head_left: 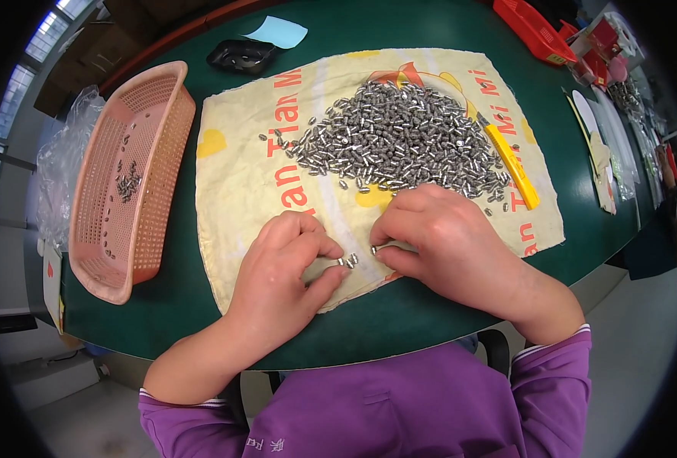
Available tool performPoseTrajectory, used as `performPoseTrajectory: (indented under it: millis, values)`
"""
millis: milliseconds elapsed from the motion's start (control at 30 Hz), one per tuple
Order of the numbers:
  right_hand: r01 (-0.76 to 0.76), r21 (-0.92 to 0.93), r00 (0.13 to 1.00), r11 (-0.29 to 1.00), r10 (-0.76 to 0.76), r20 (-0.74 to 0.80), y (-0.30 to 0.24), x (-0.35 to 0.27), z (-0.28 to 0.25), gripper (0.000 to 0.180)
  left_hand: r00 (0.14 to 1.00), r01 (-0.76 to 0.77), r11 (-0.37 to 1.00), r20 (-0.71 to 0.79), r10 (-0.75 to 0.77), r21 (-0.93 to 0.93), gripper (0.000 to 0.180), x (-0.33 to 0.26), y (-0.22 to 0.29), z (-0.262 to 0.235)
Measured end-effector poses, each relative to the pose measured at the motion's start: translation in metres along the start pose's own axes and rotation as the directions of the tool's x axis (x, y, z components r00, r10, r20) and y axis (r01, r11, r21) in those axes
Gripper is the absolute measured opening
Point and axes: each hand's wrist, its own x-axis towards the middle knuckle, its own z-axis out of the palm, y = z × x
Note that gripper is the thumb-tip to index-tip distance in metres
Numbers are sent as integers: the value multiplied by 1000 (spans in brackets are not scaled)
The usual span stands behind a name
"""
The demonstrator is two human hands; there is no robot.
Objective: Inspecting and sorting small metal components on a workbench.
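Note:
On the pale yellow cloth (235,191) lies a large heap of small shiny, barrel-shaped metal parts (399,137). My left hand (281,263) is closed at the near side of the heap, its thumb and forefinger pinching around a few small metal parts (350,261). Facing it, my right hand (445,240) pinches another single metal part (374,249) between thumb and fingertips. The two sets of fingertips are a short gap apart, just above the cloth. The remaining fingers of both hands curl inward and are partly hidden.
A pink plastic basket (174,114) with a few metal parts stands at left, beside clear plastic bags (63,164). A yellow utility knife (512,166) touches the heap's right side. Farther back are a black tray (239,57), light blue paper (279,32) and a red basket (533,32).

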Motion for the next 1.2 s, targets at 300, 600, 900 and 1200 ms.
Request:
performPoseTrajectory:
  millis: [300, 600, 900, 1200]
  values:
    - [-6, 17, 1000, 1000, 6, -6, 1, 0, -1, 18, 1000, 13, 1000, 12, -13, -12, 26, 1, 1, -2]
    - [9, 37, 1000, 999, -10, 28, 3, 2, 1, 19, 1000, 6, 1000, 4, -6, -3, 27, 0, 1, 1]
    - [-68, 75, 996, 995, 64, 61, 1, 2, -5, 21, 1000, 1, 1000, -3, -1, -3, 28, 0, 1, 1]
    - [24, 92, 999, 996, -28, 43, 2, 3, -2, 21, 1000, -11, 1000, 5, 11, 11, 30, 0, 0, -2]
